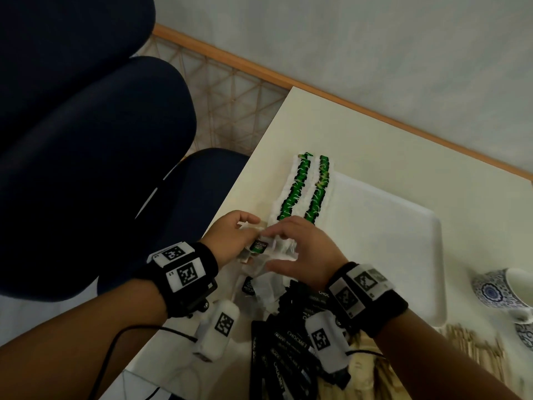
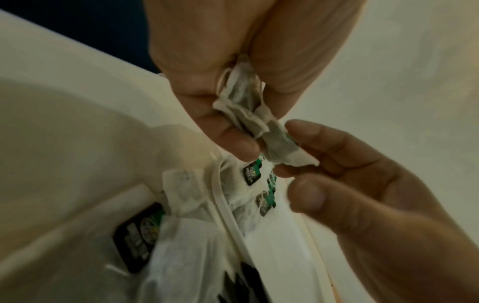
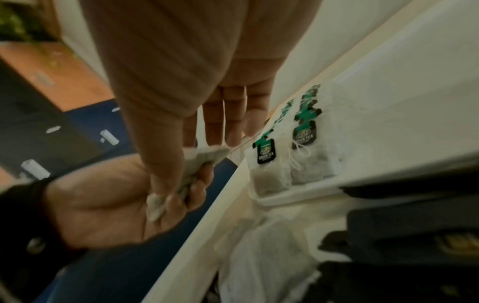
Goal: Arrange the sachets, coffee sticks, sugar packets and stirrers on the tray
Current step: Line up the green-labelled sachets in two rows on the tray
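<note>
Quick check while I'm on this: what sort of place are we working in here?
Probably an office or hotel-style room with a tea-and-coffee setup. A pale table stands against a wall, a dark blue upholstered chair beside it, and a white tray holds rows of tea bags, with a patterned cup nearby.

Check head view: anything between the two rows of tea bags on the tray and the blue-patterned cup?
Only bare white tray floor lies between the tea bag rows and the cup, then a strip of bare table. The head view shows it.

Blue-patterned cups [image 1: 499,293] on pale table [image 1: 302,125]; dark-blue chair [image 1: 95,134] alongside.
</note>
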`<state>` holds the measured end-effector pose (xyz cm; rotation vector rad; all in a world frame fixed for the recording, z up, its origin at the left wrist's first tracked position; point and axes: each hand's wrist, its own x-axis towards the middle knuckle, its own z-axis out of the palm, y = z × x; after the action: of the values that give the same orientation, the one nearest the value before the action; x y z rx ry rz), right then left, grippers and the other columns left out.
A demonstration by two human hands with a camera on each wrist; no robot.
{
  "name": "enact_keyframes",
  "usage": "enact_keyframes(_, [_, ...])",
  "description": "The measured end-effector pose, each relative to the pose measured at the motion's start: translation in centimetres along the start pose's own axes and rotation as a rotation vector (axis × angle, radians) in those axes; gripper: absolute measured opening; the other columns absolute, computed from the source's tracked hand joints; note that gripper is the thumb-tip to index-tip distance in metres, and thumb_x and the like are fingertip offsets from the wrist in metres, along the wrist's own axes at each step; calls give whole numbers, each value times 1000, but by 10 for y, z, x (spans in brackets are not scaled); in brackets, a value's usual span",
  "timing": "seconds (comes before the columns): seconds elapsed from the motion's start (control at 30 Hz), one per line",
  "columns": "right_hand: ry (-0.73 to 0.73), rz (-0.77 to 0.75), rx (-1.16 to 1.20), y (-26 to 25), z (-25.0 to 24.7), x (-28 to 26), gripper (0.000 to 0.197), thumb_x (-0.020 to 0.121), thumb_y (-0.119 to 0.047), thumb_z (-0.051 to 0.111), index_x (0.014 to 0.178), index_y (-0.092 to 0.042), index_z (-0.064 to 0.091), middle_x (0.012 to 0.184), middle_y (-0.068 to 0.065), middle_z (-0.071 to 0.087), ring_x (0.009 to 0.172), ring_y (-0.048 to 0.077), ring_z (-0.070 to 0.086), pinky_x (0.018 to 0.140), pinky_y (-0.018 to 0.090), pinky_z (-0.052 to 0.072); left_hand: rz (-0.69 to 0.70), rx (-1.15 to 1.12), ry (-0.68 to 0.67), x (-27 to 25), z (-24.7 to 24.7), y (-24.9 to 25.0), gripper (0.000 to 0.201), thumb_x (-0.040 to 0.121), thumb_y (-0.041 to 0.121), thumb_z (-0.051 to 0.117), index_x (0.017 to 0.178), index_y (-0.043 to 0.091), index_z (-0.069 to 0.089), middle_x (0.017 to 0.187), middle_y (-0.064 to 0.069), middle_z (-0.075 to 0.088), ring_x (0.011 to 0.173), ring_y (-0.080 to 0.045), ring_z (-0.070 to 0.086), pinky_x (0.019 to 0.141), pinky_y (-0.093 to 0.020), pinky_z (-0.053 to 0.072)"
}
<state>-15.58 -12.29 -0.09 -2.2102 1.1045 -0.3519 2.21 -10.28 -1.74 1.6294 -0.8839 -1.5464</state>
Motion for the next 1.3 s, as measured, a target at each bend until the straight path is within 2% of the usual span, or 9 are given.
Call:
enact_keyframes(0.13, [67, -22, -53, 1, 8, -1, 29, 82, -21, 70, 110, -25, 66, 102, -7, 63, 85, 0, 51, 72, 14, 39, -57, -129, -36, -3, 6, 3, 14, 92, 3, 54, 103, 9, 59, 58, -6, 65, 48, -16, 59, 45, -25, 48])
enact_keyframes(0.3, [162, 224, 286, 0, -6, -4, 25, 85, -8, 62, 87, -30, 71, 69, -25, 62, 68, -6, 58, 62, 7, 41, -40, -6, -116, -8, 8, 5, 21, 95, 6, 48, 98, 14, 67, 70, -8, 61, 53, -19, 50, 42, -22, 36])
enact_keyframes(0.5, [47, 164, 305, 2, -12, -7, 44, 79, 5, 53, 75, -37, 66, 117, -5, 50, 110, 0, 46, 85, 11, 35, 28, 164, -293, -15, 17, 4, 29, 90, 4, 58, 109, 26, 61, 64, 2, 60, 44, -6, 50, 41, -16, 38])
enact_keyframes(0.7, [26, 182, 376, 5, -7, -7, 57, 79, 13, 46, 71, -40, 66, 124, -4, 48, 119, 5, 45, 97, 23, 39, 105, 145, -279, -15, 22, 0, 22, 84, 10, 68, 96, 27, 63, 63, 5, 54, 47, -5, 48, 43, -17, 38])
enact_keyframes(0.87, [50, 206, 430, 9, -9, -10, 64, 76, 16, 44, 68, -43, 67, 116, -11, 50, 109, -7, 47, 94, 12, 36, 199, 174, -252, -13, 22, -1, 26, 81, 15, 73, 98, 33, 64, 79, 10, 62, 55, 3, 53, 53, -13, 42])
enact_keyframes(0.93, [47, 221, 426, 10, -9, -11, 59, 79, 15, 47, 72, -40, 69, 114, -14, 51, 110, -4, 49, 95, 15, 39, 160, 186, -257, -14, 23, 0, 13, 80, 19, 74, 91, 22, 67, 69, 2, 55, 55, -9, 47, 48, -19, 39])
enact_keyframes(1.03, [124, 243, 435, 12, -9, -11, 40, 89, 1, 54, 91, -36, 68, 103, -14, 58, 94, -3, 56, 81, 14, 44, 117, 217, -247, -11, 24, -2, 27, 81, 18, 75, 95, -3, 64, 68, -9, 48, 55, -16, 43, 46, -22, 37])
enact_keyframes(1.17, [161, 371, 549, 10, -16, -12, 15, 92, -32, 59, 101, -28, 69, 89, -4, 69, 77, 6, 61, 65, 19, 48, 123, 226, -191, -10, 25, -1, 13, 84, 20, 72, 79, 11, 65, 64, -3, 57, 44, -5, 44, 40, -15, 35])
enact_keyframes(1.3, [94, 376, 345, 16, -20, -11, 10, 81, -18, 72, 89, -23, 72, 72, -4, 67, 64, 9, 58, 66, 23, 49, 128, 212, -138, -7, 25, 0, 7, 87, 15, 68, 92, 10, 65, 67, 1, 54, 53, -9, 47, 43, -14, 37])
